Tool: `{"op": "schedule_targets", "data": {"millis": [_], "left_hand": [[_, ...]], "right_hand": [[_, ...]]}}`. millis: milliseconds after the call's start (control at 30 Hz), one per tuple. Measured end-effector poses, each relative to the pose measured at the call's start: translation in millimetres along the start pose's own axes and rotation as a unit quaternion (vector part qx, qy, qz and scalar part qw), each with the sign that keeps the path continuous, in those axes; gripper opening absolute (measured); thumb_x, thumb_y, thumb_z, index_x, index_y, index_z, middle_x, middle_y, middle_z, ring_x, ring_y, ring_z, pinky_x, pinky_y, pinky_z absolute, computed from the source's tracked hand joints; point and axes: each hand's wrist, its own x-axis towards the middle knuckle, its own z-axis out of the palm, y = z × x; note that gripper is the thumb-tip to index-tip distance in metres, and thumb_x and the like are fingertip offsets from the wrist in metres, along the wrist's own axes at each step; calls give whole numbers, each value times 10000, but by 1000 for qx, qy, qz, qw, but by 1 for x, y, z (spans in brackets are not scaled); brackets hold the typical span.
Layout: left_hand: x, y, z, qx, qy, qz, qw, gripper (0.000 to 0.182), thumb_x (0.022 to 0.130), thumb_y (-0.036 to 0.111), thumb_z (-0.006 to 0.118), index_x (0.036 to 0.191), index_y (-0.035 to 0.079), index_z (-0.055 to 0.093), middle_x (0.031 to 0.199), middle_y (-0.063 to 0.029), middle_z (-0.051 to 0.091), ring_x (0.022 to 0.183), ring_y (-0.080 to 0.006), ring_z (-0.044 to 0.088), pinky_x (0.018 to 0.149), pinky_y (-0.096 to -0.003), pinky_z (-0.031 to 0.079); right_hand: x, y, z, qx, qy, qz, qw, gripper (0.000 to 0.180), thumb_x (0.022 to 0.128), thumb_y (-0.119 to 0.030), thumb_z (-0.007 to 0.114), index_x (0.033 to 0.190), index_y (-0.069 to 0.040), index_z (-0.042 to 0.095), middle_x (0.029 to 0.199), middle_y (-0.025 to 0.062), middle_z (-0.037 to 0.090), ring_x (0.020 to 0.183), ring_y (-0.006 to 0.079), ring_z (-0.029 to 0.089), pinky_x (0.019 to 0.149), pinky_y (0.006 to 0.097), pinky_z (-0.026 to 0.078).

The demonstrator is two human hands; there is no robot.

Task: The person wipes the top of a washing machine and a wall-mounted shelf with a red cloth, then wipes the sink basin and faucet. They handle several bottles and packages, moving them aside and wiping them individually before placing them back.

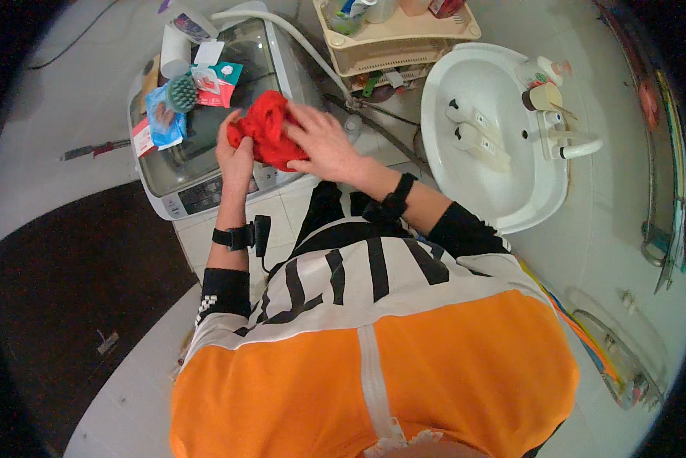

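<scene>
A crumpled red cloth (270,130) is held up between my two hands, over the near right corner of a washing machine (205,150). My left hand (235,147) grips the cloth's left side with the thumb on top. My right hand (322,140) lies against its right side, fingers spread and slightly blurred; whether they pinch the fabric is hard to tell. On the machine's lid are a green bristled scrub brush (181,94), a blue packet (167,119), a red and teal packet (220,85), a white roll (175,50) and a white bottle (189,23).
To the right is a white washbasin (441,126) holding two whitish bottles (480,143), with a tap (577,143) at its edge. A beige plastic rack (400,48) with containers stands ahead. A pale hose (303,43) runs from the machine, and a dark doorway or panel (91,275) is at left.
</scene>
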Motion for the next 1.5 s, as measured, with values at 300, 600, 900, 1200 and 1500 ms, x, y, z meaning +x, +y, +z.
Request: {"op": "schedule_targets", "data": {"millis": [300, 600, 900, 1200, 1500], "left_hand": [[-41, -3, 19, 366, -15, 254, 895, 646, 812, 301, 707, 1403, 163, 486, 1423, -204, 408, 1285, -402, 392, 1078, -478, 319], [-27, -30, 21, 345, -37, 259, 901, 664, 772, 249, 729, 1391, 192, 495, 1411, -182, 416, 1285, -384, 395, 1084, -481, 312], [-42, -40, 0, 347, -65, 290, 890, 696, 671, 88, 693, 1337, 206, 529, 1390, -150, 434, 1276, -380, 400, 1088, -481, 320], [-40, -59, -69, 412, -97, 333, 843, 674, 675, 115, 683, 1323, 243, 547, 1389, -103, 450, 1284, -330, 412, 1101, -490, 291], [-24, -74, -134, 449, -39, 299, 841, 638, 725, 118, 666, 1338, 232, 534, 1403, -113, 456, 1282, -337, 418, 1078, -462, 342]], "right_hand": [[-13, 6, 32, -72, -69, -2, 995, 437, 782, -246, 700, 1202, -151, 631, 1416, 90, 470, 1390, 287, 339, 1040, 626, 342], [-19, 14, 26, -56, -54, 3, 997, 450, 759, -243, 711, 1182, -144, 597, 1449, 91, 444, 1270, 310, 468, 1008, 568, 389], [-44, -16, 34, -27, -87, 50, 995, 457, 773, -219, 676, 1214, -178, 563, 1507, 92, 378, 1051, 348, 602, 877, 506, 492], [-62, -55, 62, -30, -52, 39, 997, 604, 803, -265, 682, 1370, -204, 484, 1545, 79, 325, 1057, 389, 593, 879, 450, 513], [-115, -65, 77, 45, -72, 174, 981, 506, 865, -246, 650, 1347, -176, 514, 1530, 151, 322, 1180, 386, 548, 955, 441, 482]]}}
